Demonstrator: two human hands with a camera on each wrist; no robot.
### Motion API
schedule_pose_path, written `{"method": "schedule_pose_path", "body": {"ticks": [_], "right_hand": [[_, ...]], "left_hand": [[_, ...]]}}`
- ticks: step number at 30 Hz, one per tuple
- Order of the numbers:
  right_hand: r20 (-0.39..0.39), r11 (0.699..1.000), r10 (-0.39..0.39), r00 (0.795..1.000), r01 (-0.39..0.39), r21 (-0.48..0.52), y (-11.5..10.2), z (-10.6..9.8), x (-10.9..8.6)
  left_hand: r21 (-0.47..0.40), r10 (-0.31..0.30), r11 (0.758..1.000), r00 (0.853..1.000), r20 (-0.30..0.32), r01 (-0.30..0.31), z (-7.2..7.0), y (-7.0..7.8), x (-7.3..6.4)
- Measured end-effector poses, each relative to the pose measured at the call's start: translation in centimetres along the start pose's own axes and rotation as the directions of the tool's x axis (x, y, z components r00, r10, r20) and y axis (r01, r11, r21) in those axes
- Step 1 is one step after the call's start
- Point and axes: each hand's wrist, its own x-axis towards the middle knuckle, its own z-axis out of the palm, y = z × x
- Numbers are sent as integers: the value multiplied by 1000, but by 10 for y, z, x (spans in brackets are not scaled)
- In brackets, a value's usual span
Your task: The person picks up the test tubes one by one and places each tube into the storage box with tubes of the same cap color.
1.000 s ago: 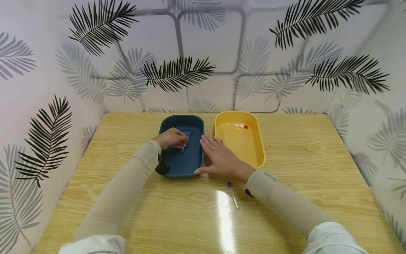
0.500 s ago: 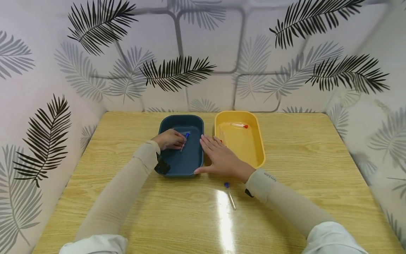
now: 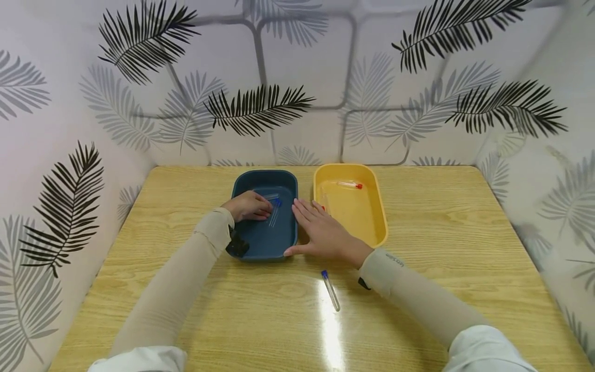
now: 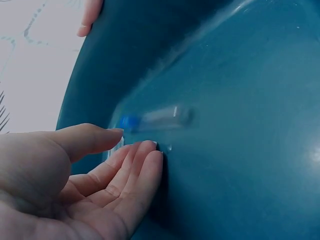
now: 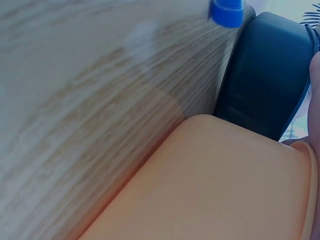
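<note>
My left hand (image 3: 251, 205) reaches into the dark blue tray (image 3: 274, 250), thumb and fingers slightly apart. Just beyond its fingertips a blue-capped test tube (image 3: 275, 214) lies in the tray; in the left wrist view this tube (image 4: 155, 119) is blurred and clear of the hand. Part of another clear tube (image 3: 271, 196) shows behind it, near the fingers. My right hand (image 3: 323, 230), fingers extended, rests against the tray's right rim. On the table near the right wrist lies a second blue-capped test tube (image 3: 330, 292); its cap (image 5: 227, 12) appears in the right wrist view.
Right of the blue tray stands a yellow tray (image 3: 385, 227). Inside it is a red-capped tube (image 3: 349, 185), and another red cap (image 3: 323, 207) peeks out beside my right fingers. A patterned wall (image 3: 297, 67) rises behind the wooden table (image 3: 441, 232).
My left hand has let go of the blue-capped tube, which has dropped into the blue tray. The tube on the table has rolled a little to the left. My right hand stays put.
</note>
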Motion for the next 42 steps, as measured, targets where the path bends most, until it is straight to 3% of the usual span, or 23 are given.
{"method": "schedule_pose_path", "body": {"ticks": [15,26,31,35,39,42], "right_hand": [[-5,1000,10,1000,-10,-23,1,3,0],[-15,1000,5,1000,-6,-19,2,4,1],[-15,1000,8,1000,-8,-12,2,6,0],[-17,1000,8,1000,-8,-6,2,6,1],[-10,1000,9,1000,-10,-7,2,5,1],[-4,1000,12,1000,-12,-11,1,4,1]], "left_hand": [[0,1,1000,1000,7,-1,1,2,-4],[238,37,970,999,23,-41,9,16,-16],[350,63,934,997,41,-74,9,23,-31],[433,156,889,988,21,-150,7,25,-48],[536,301,811,953,-43,-233,5,24,-69],[595,417,749,905,-79,-293,6,21,-86]]}}
